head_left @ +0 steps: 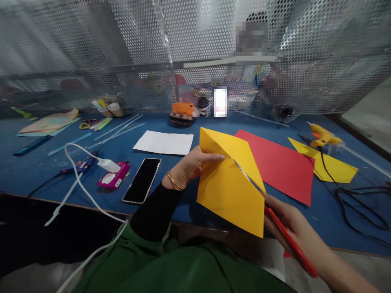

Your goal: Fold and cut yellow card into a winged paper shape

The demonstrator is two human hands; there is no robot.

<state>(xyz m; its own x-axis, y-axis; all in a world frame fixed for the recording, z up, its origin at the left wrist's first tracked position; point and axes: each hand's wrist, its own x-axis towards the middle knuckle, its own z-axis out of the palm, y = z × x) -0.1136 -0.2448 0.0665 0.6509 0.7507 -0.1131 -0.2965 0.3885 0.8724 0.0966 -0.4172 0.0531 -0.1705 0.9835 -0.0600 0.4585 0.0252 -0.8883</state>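
Note:
A yellow sheet of paper (227,193) is held up over the near edge of the table, with a long slit running in from its right side. My left hand (200,162) pinches its left part, thumb lying on top near the end of the slit. Red-handled scissors (288,240) are gripped in my right hand (288,219); their blades lie within the slit, partly hidden by the paper. Just behind the yellow sheet, a red sheet (277,167) rests flat. A white sheet (165,142) lies beyond my left wrist.
A phone (142,180), a magenta power socket (113,176) with a white cable and a blue glue gun (81,166) lie to the left. At right are a yellow glue gun (324,136), yellow paper (334,166) and a black cord (345,207). Perforated metal panels (201,49) stand behind the table.

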